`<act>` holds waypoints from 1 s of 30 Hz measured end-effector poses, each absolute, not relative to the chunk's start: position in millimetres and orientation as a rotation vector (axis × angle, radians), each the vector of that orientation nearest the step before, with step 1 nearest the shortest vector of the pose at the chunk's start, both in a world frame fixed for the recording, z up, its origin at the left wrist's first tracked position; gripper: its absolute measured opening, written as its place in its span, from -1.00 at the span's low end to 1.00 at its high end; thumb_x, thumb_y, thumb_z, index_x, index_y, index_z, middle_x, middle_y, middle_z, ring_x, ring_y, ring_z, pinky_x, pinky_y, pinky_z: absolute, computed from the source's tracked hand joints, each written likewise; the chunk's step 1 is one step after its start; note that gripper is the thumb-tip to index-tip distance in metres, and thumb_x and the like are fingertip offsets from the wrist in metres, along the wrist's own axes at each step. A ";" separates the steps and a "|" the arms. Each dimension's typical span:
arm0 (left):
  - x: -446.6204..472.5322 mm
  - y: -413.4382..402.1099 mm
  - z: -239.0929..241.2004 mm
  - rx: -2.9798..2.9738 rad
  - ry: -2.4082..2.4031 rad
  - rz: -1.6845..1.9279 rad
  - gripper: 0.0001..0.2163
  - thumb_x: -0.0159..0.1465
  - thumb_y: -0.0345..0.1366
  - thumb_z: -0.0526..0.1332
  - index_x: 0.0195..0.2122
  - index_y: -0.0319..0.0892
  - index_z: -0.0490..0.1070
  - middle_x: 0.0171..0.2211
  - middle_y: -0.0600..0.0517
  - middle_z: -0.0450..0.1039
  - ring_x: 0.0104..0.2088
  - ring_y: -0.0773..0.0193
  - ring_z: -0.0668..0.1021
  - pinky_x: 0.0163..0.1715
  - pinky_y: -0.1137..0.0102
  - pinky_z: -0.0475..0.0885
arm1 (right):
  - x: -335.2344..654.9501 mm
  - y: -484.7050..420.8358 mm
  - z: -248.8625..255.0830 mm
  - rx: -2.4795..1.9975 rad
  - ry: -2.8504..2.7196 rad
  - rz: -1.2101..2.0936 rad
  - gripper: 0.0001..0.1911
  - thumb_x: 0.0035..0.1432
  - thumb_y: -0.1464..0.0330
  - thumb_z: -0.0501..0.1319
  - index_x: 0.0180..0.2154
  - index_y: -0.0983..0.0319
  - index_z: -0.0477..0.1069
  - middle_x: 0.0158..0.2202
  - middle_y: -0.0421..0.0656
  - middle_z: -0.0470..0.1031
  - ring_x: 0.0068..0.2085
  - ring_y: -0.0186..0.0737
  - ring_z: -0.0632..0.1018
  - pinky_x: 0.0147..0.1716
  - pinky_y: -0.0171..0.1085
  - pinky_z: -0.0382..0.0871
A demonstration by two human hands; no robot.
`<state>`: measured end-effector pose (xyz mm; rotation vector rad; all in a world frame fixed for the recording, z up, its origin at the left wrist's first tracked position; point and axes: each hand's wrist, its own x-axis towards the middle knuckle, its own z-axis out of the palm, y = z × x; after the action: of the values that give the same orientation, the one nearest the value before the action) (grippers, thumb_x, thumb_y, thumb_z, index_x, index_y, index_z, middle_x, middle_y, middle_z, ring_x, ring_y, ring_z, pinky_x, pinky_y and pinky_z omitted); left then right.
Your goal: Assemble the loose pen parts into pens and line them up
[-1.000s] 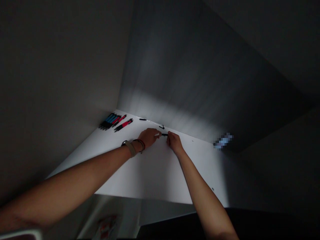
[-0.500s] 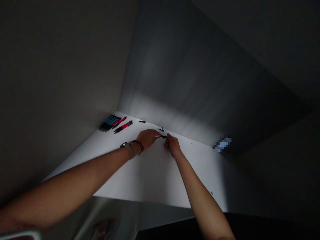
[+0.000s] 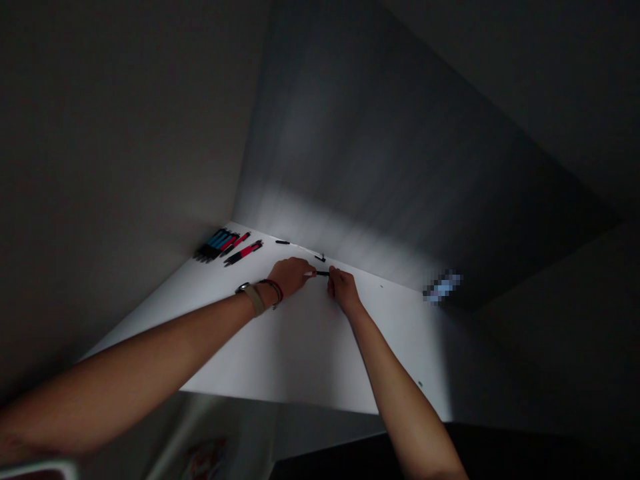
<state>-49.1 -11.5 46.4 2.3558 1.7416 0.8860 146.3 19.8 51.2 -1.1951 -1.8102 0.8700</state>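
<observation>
My left hand (image 3: 293, 276), with a watch and bracelets at its wrist, is closed with its fingertips on the pale end of a slim pen part (image 3: 323, 273). My right hand (image 3: 345, 291) pinches the dark end of the same piece. It lies level between both hands, just above the white tabletop (image 3: 310, 353); its finer details are too small to make out. Beyond the hands, a small black pen piece (image 3: 321, 259) rests close to the wall. Another black piece (image 3: 283, 242) lies farther left along that edge.
At the table's far left corner lie several blue and black pens (image 3: 213, 245) side by side, with red and black pens (image 3: 243, 253) beside them. A blurred-out bluish object (image 3: 443, 288) is at the right, near the grey wall panel (image 3: 360, 147).
The hands have drawn slightly apart, showing a little more of the pen part between them. The whole view has shifted a touch; the pens lie as before.
</observation>
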 end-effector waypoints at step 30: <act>-65.2 23.4 26.7 1.157 1.276 1.859 -0.78 0.33 -0.11 0.15 -0.30 -0.14 0.46 -0.54 0.06 0.52 -0.54 0.28 0.48 -0.51 0.43 0.39 | 151.4 28.4 44.1 -1.187 -1.868 0.835 -0.43 0.22 -0.13 0.09 -0.45 0.23 0.45 -0.62 -0.25 0.39 -0.60 -0.33 0.37 -0.53 -0.33 0.24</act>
<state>-65.2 23.4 26.7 1.1571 1.2758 1.8593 151.4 28.4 44.1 -1.1868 -1.8680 0.8349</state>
